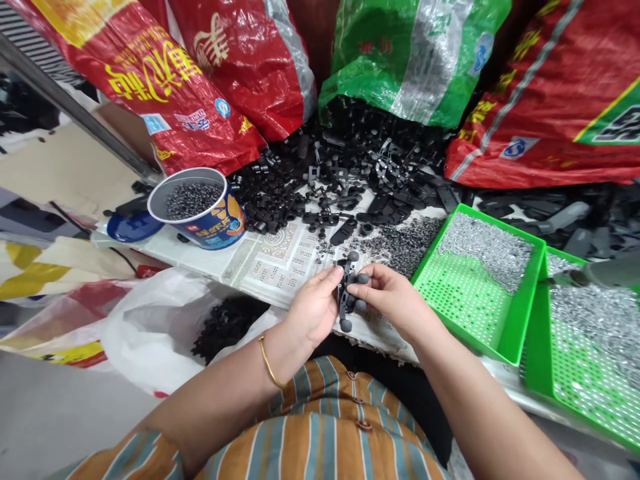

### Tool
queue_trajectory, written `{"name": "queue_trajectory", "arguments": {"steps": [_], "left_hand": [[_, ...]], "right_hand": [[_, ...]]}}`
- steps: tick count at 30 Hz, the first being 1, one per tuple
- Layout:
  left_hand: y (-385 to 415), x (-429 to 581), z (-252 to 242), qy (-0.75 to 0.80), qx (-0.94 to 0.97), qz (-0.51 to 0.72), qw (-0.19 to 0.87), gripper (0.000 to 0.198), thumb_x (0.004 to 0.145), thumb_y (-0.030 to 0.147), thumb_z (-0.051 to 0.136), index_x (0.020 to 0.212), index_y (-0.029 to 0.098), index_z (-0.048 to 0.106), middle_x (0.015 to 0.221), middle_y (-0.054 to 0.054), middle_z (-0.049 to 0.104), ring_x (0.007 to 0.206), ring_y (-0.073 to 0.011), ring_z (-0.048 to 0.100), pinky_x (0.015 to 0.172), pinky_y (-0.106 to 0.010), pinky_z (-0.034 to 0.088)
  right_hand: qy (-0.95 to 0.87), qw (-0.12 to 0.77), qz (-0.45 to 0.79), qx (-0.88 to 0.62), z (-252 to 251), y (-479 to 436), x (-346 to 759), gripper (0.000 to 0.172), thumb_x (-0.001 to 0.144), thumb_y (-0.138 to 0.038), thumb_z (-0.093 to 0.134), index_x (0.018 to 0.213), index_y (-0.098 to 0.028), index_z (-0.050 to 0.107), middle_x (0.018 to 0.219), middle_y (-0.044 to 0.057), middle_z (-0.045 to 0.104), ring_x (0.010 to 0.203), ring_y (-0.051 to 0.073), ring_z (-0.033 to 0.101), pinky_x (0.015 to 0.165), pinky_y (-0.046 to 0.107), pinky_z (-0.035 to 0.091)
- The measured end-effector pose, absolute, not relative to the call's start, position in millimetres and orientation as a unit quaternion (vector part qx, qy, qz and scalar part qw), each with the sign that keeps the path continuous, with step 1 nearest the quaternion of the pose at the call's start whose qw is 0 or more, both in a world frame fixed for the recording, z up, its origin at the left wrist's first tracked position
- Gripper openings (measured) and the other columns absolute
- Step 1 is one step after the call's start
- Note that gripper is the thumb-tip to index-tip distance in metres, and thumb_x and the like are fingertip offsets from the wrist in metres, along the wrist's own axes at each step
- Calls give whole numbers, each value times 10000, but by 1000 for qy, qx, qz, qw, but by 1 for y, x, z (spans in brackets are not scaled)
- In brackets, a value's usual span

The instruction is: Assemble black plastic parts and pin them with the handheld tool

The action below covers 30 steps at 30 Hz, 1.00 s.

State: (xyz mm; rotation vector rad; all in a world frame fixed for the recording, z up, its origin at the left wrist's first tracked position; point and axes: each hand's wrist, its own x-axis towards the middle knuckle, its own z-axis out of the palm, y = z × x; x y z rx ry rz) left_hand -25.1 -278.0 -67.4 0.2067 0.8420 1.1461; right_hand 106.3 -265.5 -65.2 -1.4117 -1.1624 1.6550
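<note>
Near the table's front edge, my left hand (316,301) is closed around the side of a black plastic assembly (345,293) with several rounded grey knobs. From the other side my right hand (387,293) pinches the same piece, thumb and forefinger at one of the knobs. The assembly is held upright, and my fingers cover part of it. Just beyond it lie a flat black plastic part (343,231) and a heap of tiny dark pieces (405,243).
Left stands a blue tub (217,223) of small dark pieces. Two green perforated trays (517,333) of small silvery parts are at right. Piled black parts (280,193) spread beneath a green sack (370,73) and red sacks (260,67). A white bag (150,327) hangs below the table edge.
</note>
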Motion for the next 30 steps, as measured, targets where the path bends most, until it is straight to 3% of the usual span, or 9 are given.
{"name": "queue_trajectory", "arguments": {"steps": [10,16,20,25,30], "left_hand": [[-278,-26,-70,379,118,484,780,153,733,254,646,761,116,586,726,-48,620,758,-160,604,694,-274,470],[-279,-23,-69,364,126,505,773,103,744,209,625,754,111,595,747,-60,639,823,-178,605,742,-287,461],[-281,-25,-65,342,145,496,785,154,745,193,603,867,103,627,843,-88,661,861,-199,606,773,-319,459],[-284,-31,-64,345,248,469,775,391,635,19,584,1011,119,624,979,-88,666,951,-206,595,836,-304,433],[-287,-30,-75,397,284,504,713,616,616,-12,563,1191,208,544,1202,-50,595,1153,-191,497,1000,-320,338]], "right_hand": [[-408,354,662,-520,-70,-265,108,339,547,-317,785,705,-179,519,524,-76,502,431,51,446,419,181,367],[-417,330,654,-539,-69,-263,109,366,550,-305,782,722,-187,481,524,-88,493,409,46,441,387,172,366],[-416,315,651,-551,-67,-262,108,381,559,-331,772,748,-188,474,532,-89,498,386,36,418,370,170,367],[-412,324,651,-549,-65,-264,107,395,565,-352,764,762,-189,464,539,-94,485,390,31,427,371,161,364],[-406,318,650,-559,-65,-265,107,446,536,-364,774,766,-204,428,523,-111,469,378,46,445,375,174,367]]}}
